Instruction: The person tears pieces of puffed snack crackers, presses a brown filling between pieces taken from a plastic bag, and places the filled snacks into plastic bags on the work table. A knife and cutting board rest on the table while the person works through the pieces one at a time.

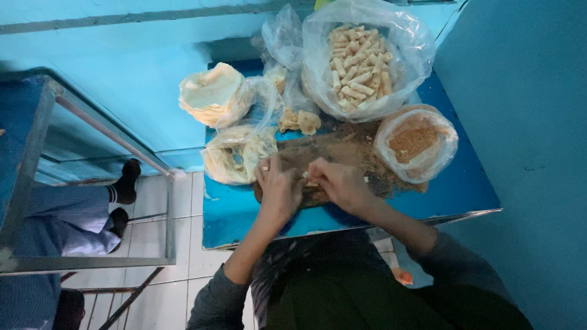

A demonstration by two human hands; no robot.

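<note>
blue table (pixel 465 189), wooden board (pixel 342 150), turquoise walls, perhaps tiled floor (pixel 183 244)

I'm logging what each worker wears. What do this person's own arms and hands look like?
Both arms wear dark grey long sleeves pushed up toward the elbows, forearms bare. The left hand has a ring on one finger; the right hand shows none. No gloves.

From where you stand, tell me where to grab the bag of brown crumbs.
Grip the bag of brown crumbs by its rolled-down plastic rim, probably on the near right side. The bag sits open and slumped, so squeezing its body could spill; both hands are busy left of it.
</note>
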